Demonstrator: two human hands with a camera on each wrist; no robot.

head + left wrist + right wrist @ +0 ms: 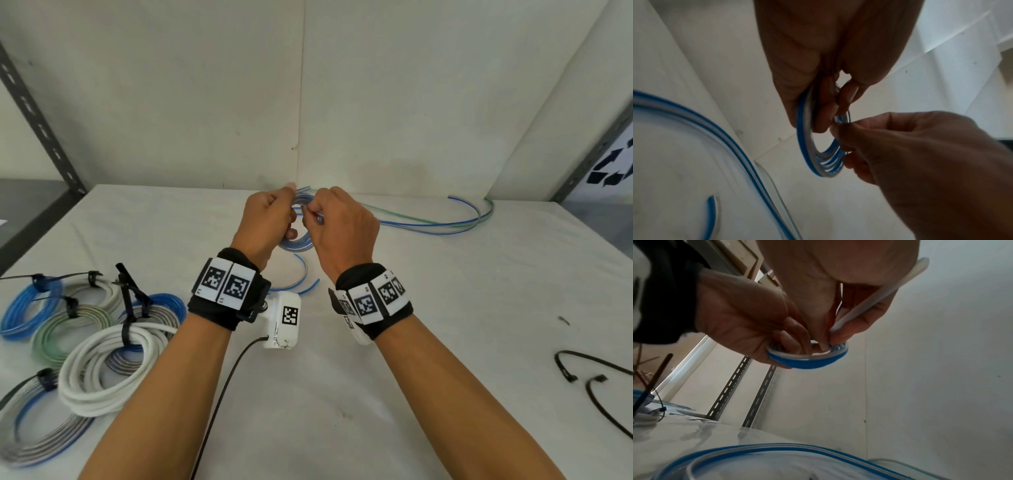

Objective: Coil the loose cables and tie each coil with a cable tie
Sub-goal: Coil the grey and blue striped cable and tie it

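Note:
A small coil of blue-and-clear cable [297, 240] [818, 155] [807, 360] hangs above the table centre. My left hand [270, 216] [824, 104] grips the coil's left side with curled fingers. My right hand [337, 222] [830, 331] pinches a strand of the same cable at the coil's right side. The loose rest of the cable [445, 222] trails right across the table to the back wall. Two loose black cable ties [596, 380] lie at the right front.
Several tied coils [85, 342], blue, green, grey and white, lie at the left front of the white table [342, 394]. Slotted metal shelf posts [37, 123] stand at both back corners. A black lead [222, 387] runs from the left wrist camera.

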